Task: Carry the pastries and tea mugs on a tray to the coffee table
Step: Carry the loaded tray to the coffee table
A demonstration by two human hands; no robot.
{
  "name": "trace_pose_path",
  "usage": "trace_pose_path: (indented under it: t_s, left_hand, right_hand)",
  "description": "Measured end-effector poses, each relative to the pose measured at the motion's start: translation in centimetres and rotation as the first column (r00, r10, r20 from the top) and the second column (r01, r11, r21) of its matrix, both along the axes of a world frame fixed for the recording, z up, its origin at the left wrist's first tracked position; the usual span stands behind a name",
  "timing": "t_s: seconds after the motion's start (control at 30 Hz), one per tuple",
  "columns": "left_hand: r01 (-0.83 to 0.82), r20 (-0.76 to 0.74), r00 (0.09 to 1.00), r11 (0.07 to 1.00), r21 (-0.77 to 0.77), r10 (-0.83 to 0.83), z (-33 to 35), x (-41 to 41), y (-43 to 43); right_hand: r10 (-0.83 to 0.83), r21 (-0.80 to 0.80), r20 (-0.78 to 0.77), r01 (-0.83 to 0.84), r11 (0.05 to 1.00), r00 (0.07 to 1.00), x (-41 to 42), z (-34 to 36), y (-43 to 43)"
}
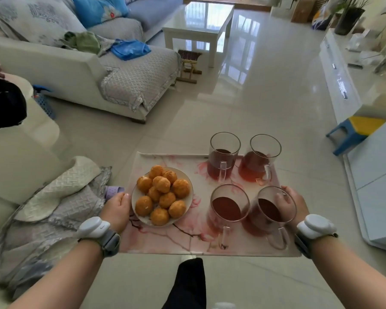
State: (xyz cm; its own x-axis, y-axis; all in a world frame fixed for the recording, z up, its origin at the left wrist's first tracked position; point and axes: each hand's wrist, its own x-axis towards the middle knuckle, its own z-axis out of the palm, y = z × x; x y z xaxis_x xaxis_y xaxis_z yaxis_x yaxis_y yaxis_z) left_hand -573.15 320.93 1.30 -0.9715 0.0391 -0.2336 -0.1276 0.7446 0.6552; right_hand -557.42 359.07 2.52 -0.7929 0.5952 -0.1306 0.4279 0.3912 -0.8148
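Tray (165,244), gripped at both ends by my left hand (117,208) and right hand (292,204): pastries (163,195) on plate (140,218), four tea mugs (226,208).

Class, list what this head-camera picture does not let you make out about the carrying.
- Head view, fingers of the left hand and right hand: hidden under the tray.
- Head view, lower pastries: covered by the upper ones.
- Head view, coffee table surface: detail lost to glare and distance.

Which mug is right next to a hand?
The front right mug, nearest the person; the right hand grips the tray beside it. The other three stand clear.
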Motion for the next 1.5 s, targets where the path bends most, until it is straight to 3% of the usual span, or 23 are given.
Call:
trace_pose_path:
  t_s: [0.53, 0.8, 1.17, 1.5]
  left_hand:
    - [0.076, 0.009, 0.997, 0.997, -0.032, -0.076, 0.6, -30.6, 18.3]
    - [0.015, 0.047, 0.999, 0.999, 0.032, -0.016, 0.3, -40.4, 29.1]
    - [-0.045, -0.017, 0.999, 0.999, -0.011, 0.045, 1.0, -55.6, 40.7]
    - [0.022, -0.034, 0.999, 0.999, 0.023, -0.021, 0.7, -77.1, 52.0]
  right_hand:
    - [-0.087, 0.005, 0.017, 0.086, 0.996, 0.996, -27.6, -0.7, 16.8]
    - [-0.027, -0.026, 0.041, 0.028, 0.999, 0.999, -39.6, 0.2, 28.3]
    - [0.009, 0.041, 0.016, -0.010, 0.999, 1.000, -56.2, 1.6, 40.0]
    - [-0.061, 0.015, 0.003, 0.061, 0.998, 0.998, -75.6, 0.9, 51.0]
